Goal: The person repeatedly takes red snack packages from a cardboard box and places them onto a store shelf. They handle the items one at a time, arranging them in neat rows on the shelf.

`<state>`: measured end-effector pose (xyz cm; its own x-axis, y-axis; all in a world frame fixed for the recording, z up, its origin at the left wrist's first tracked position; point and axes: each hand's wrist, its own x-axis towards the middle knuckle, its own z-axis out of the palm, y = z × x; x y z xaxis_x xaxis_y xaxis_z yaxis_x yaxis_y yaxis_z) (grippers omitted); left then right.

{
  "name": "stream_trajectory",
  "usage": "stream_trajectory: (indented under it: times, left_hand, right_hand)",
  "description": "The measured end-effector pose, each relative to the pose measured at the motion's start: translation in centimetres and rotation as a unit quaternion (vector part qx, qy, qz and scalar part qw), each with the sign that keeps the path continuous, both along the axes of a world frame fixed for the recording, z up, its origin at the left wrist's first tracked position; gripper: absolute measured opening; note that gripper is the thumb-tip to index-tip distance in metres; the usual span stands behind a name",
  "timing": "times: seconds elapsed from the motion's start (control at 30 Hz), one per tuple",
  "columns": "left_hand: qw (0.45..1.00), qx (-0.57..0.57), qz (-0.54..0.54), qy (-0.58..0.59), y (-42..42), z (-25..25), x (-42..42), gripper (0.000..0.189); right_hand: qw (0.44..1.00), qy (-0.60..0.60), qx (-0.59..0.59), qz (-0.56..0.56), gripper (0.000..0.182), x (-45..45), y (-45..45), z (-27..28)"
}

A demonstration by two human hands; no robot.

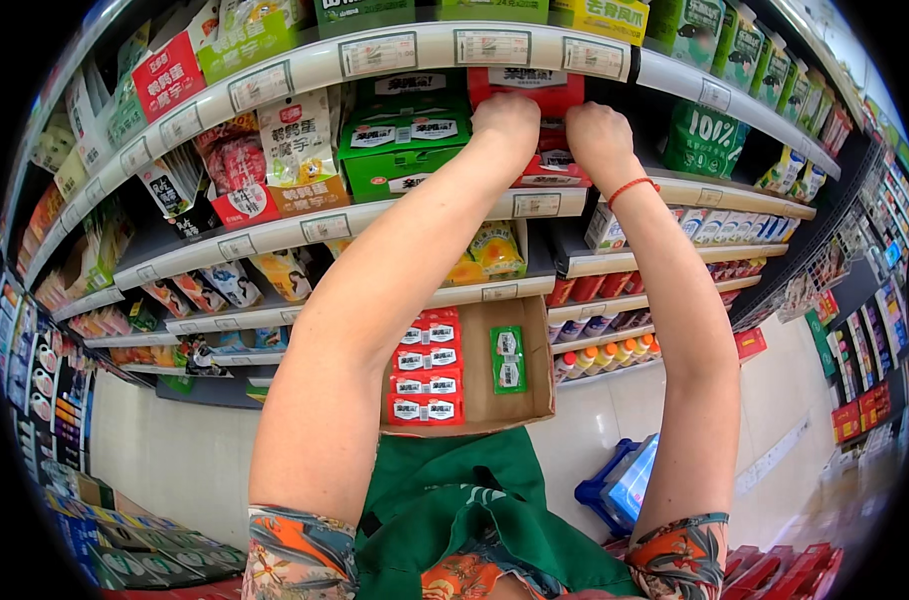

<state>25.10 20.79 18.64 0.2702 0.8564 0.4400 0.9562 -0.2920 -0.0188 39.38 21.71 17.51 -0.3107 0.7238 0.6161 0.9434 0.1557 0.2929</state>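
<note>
My left hand (pixel 508 121) and my right hand (pixel 603 139) reach onto a shelf, fingers curled at the two sides of a red snack box (pixel 528 81). Its front bears writing, and my fingertips are hidden behind my knuckles. Below it, between my wrists, more red snack packaging (pixel 555 166) shows. Left of my left hand stand stacked green snack boxes (pixel 396 146). Beneath my arms, an open cardboard carton (pixel 478 401) sits in front of the lower shelves. It holds several red packs (pixel 427 367) in a column and one green pack (pixel 507 360) lying apart.
A price-label rail (pixel 432 49) crosses just above my hands; another shelf edge (pixel 492 206) runs below. Pouches (pixel 298 146) fill the shelf to the left. Milk cartons (pixel 721 225) and bottles (pixel 608 356) stand lower right. A blue crate-like object (pixel 604 487) is on the floor.
</note>
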Motion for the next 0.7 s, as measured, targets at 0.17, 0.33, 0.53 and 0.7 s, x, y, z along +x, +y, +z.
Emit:
stream_trajectory:
  times: [0.17,0.33,0.53,0.7]
  left_hand:
    - [1.000,-0.018,0.010,0.009,0.24,0.09,0.35,0.022]
    - [0.999,-0.028,0.021,0.015,0.48,0.28,0.49,0.023]
    - [1.000,0.000,0.006,0.020,0.44,0.03,0.38,0.022]
    - [0.999,0.035,-0.030,0.015,0.51,-0.31,-0.11,0.019]
  right_hand:
    - [0.999,-0.022,-0.026,-0.027,0.016,-0.49,-0.55,0.38]
    - [0.999,-0.028,-0.021,-0.024,0.017,-0.40,-0.39,0.26]
    - [1.000,-0.024,0.016,-0.008,0.015,-0.26,-0.29,0.05]
    - [0.999,-0.020,0.027,0.021,0.013,-0.01,-0.08,-0.04]
